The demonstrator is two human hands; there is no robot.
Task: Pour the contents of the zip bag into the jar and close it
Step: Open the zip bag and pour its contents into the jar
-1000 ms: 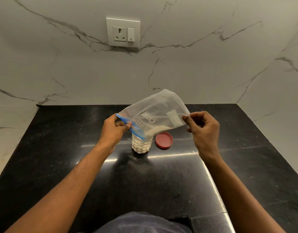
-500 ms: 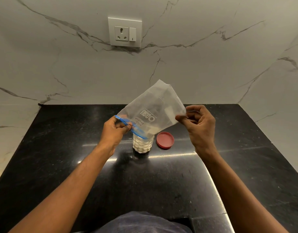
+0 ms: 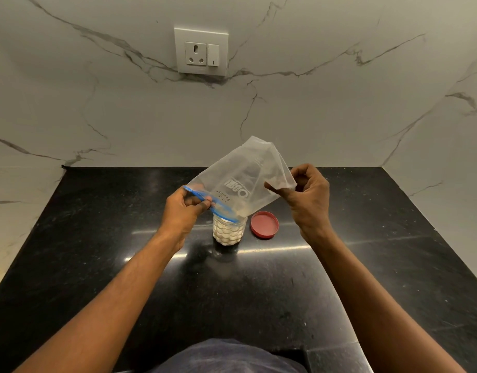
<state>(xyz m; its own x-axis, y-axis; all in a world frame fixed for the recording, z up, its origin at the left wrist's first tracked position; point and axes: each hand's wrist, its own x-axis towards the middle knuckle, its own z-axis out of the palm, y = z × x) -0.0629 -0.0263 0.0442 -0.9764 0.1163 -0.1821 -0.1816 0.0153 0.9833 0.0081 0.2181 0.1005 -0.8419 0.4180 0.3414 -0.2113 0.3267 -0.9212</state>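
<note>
At the near edge of the black polished stone countertop (image 3: 259, 305), a dark blue-grey garment (image 3: 226, 356) of the person shows at the bottom of the view. Both bare forearms extend from there toward the middle of the countertop. The left hand (image 3: 183, 211) has thumb and fingers pinched together on the blue zip strip of the translucent plastic zip bag (image 3: 245, 179), holding the mouth end low. The right hand (image 3: 310, 197) has its fingertips clamped on the bag's bottom corner, holding it higher, so the bag slopes down to the left. The open mouth sits directly over the clear dimpled glass jar (image 3: 229, 231), which stands upright near the centre of the countertop, filled most of the way with white contents; whether the mouth touches the rim cannot be determined. The round red plastic lid (image 3: 264, 224) lies flat just to the right of the jar, apart from it. On the white veined marble wall (image 3: 97, 103) beyond the far edge, a white socket plate (image 3: 201, 51) is mounted.
</note>
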